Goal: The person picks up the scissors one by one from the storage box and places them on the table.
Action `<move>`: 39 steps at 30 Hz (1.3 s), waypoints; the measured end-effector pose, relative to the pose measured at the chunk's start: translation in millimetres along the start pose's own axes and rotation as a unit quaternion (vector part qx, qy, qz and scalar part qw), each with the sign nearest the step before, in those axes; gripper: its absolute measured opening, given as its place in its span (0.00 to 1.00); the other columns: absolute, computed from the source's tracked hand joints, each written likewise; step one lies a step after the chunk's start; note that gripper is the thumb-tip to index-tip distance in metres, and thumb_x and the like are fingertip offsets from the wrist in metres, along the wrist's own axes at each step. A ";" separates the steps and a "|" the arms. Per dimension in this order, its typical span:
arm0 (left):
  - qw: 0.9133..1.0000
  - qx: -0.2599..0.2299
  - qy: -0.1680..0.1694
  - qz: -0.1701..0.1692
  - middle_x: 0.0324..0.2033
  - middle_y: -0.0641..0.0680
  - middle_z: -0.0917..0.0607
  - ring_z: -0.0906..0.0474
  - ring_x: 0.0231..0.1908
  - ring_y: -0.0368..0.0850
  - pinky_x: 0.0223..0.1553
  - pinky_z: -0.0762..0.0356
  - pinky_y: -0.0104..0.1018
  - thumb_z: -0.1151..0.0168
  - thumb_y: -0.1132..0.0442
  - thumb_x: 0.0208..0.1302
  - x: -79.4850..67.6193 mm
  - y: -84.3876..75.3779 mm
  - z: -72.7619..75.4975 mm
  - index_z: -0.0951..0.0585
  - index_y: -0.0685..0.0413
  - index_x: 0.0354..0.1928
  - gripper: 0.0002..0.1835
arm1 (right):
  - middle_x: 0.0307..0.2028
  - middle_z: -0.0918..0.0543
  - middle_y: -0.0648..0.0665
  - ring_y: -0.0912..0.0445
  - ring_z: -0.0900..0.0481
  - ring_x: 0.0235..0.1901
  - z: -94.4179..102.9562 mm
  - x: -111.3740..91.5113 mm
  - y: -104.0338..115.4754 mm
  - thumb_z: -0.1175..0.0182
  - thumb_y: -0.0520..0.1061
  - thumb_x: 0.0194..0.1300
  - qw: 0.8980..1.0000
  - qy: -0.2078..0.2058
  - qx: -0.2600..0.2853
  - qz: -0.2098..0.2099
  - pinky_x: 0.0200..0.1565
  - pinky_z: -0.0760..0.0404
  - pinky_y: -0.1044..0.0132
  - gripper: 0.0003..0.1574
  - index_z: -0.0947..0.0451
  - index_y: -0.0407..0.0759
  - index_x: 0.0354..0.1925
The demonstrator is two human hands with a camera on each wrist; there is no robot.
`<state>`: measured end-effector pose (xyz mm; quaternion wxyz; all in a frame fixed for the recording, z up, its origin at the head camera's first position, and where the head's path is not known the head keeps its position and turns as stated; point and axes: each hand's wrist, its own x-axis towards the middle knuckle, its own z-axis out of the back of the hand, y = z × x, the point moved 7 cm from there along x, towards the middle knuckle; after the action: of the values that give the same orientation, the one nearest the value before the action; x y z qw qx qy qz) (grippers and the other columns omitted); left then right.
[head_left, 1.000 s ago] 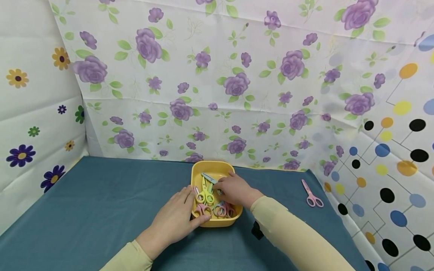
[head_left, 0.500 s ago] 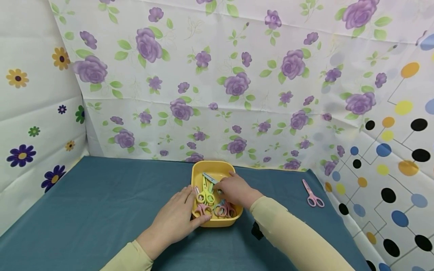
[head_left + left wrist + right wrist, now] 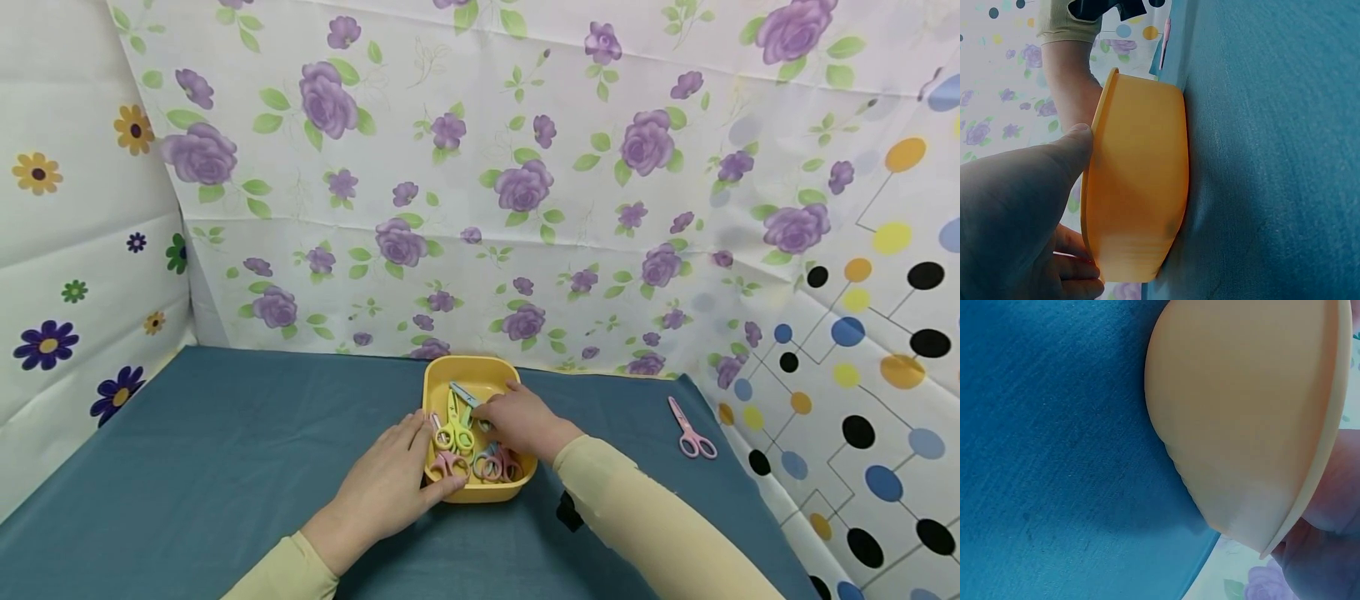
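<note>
A yellow plastic basin [image 3: 480,494] holds several children's scissors, among them yellow scissors [image 3: 454,435] and pink scissors [image 3: 448,465] near its front. My left hand [image 3: 386,479] rests on the basin's left front corner, fingers extended along the left rim and thumb over the front rim. In the left wrist view, that thumb [image 3: 1079,140] lies against the rim. My right hand [image 3: 521,421] reaches over the right rim and pinches light-blue-bladed scissors [image 3: 462,393], whose blade points up and left from the fingers. Its fingertips are mostly hidden.
A pair of pink scissors [image 3: 690,432] lies apart on the blue cloth [image 3: 262,458] at the right. Behind the table hangs a floral curtain [image 3: 480,208]. A black object [image 3: 569,511] shows beside the right forearm.
The light-blue blade has shifted slightly to the right inside the basin. Both hands and the basin stay nearly where they were.
</note>
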<state>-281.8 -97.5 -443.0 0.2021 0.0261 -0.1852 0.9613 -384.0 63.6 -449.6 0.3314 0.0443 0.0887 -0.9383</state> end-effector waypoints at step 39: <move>1.000 0.001 0.003 -0.002 0.82 0.68 0.35 0.39 0.82 0.64 0.80 0.38 0.61 0.37 0.28 0.76 -0.8 0.3 -0.5 0.34 0.67 0.83 0.55 | 0.54 0.10 0.49 0.52 0.16 0.54 8.8 -5.7 0.0 0.25 0.52 0.76 0.999 -0.042 0.014 0.011 0.66 0.21 0.50 0.25 0.12 0.53 0.67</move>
<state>-281.1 -97.9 -443.7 0.2049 0.0237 -0.1838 0.9611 -379.9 65.3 -440.1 0.3444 0.0107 0.0609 -0.9368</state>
